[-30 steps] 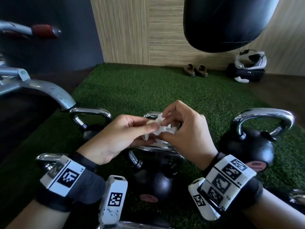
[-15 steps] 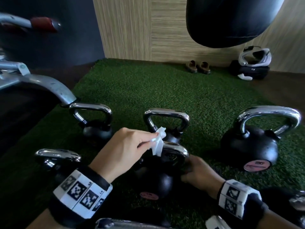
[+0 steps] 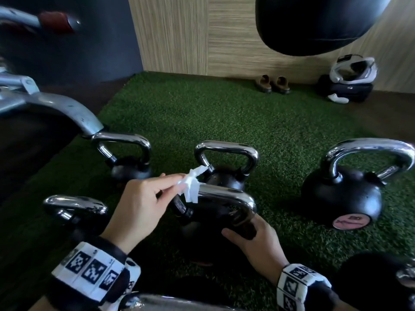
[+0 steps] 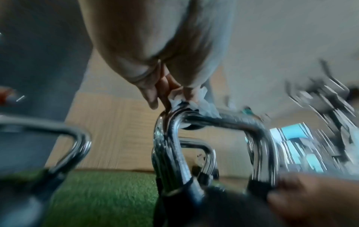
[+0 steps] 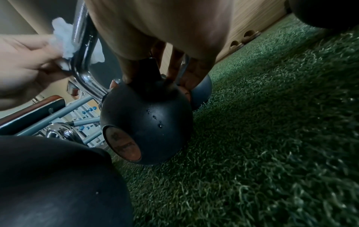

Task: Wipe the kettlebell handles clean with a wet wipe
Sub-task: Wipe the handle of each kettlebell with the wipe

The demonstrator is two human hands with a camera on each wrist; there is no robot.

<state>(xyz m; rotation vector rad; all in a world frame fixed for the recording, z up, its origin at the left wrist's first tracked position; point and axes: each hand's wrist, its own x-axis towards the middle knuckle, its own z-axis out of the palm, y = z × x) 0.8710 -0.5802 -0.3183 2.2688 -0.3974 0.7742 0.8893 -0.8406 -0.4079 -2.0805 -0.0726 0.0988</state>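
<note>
Several black kettlebells with chrome handles stand on green turf. The nearest middle kettlebell (image 3: 208,223) (image 5: 145,122) has its chrome handle (image 3: 226,195) (image 4: 174,138) in front of me. My left hand (image 3: 143,203) pinches a crumpled white wet wipe (image 3: 192,187) (image 4: 196,102) (image 5: 62,40) against the left end of that handle. My right hand (image 3: 253,241) grips the black base of the handle's right post, where it meets the ball. Its fingertips (image 5: 126,76) wrap round that post.
More kettlebells stand at the left (image 3: 125,158), behind (image 3: 226,162), at the right (image 3: 343,189) and near left (image 3: 74,207). A steel bench frame (image 3: 56,106) crosses the left side. A black punching bag (image 3: 314,21) hangs overhead. Sandals (image 3: 272,84) and a helmet (image 3: 352,70) lie by the far wall.
The hands came apart. The right hand dropped from the wipe to the kettlebell's right handle post, while the left hand kept the wipe and brought it to the handle's left end.
</note>
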